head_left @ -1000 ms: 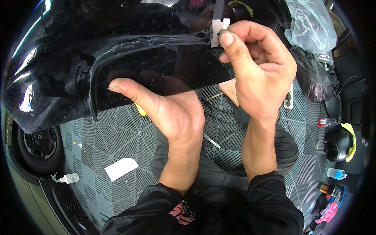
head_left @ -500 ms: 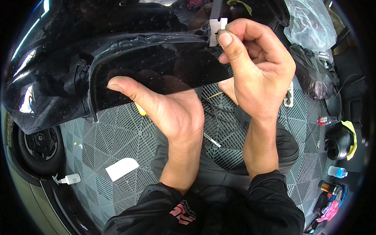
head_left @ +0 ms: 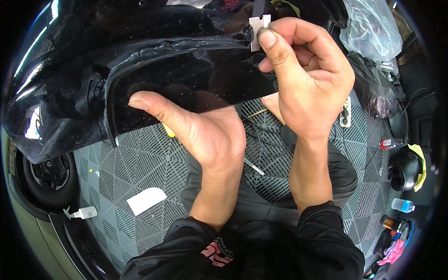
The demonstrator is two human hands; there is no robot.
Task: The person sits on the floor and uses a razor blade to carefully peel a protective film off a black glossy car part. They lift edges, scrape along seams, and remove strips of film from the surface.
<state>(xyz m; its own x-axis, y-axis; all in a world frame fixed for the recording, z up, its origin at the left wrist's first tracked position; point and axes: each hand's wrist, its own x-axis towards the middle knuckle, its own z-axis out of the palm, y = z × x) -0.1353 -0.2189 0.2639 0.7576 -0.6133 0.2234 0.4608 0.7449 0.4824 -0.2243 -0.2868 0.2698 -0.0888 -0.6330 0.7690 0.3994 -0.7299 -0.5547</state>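
A glossy black car bumper panel (head_left: 186,95) spans the upper part of the head view, dotted with droplets. Its lower edge rests in my left hand (head_left: 200,126), thumb stretched along the face; the other fingers go behind the panel, out of sight. My right hand (head_left: 305,70) pinches a thin metal razor blade (head_left: 255,37) between thumb and forefinger. The blade lies against the panel at the right end of a raised, wrinkled ridge (head_left: 154,50). A dark vertical strip (head_left: 259,8) shows just above the blade.
Grey grid floor tiles (head_left: 112,158) lie below, with a white card (head_left: 146,201), a spray bottle (head_left: 84,213) and a thin white tool (head_left: 254,166). Plastic bags (head_left: 371,32) hang at the upper right. Bottles (head_left: 402,205) and a black helmet-like object (head_left: 404,169) line the right side.
My right hand has shifted slightly upward with the blade, which now sits a little higher and more tilted. My left hand keeps its place on the panel.
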